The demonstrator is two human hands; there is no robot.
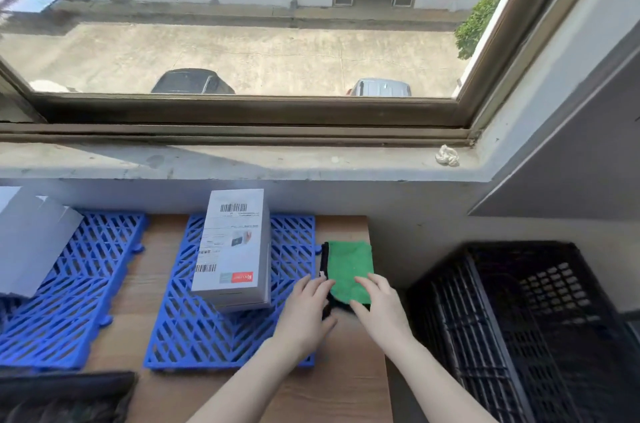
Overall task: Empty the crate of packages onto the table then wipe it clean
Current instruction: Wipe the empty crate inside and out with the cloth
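Two hands rest on the green cloth (349,265) at the right edge of the desk (346,384). The left hand (308,313) and right hand (379,306) lie on its near end, fingers nearly straight, not curled round it. The black crate (519,318) stands just right of the desk. A white package (235,249) lies on a blue mat (194,329).

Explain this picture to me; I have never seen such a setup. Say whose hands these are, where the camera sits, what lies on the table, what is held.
No machine here: a person wears one camera on the head, looking down at their own hands. On the wooden table lie a blue mat bearing a labelled box and a second mat with another box. The left hand and right hand both touch the near end of a green cloth; whether they grip it is unclear. The black crate at right looks empty.
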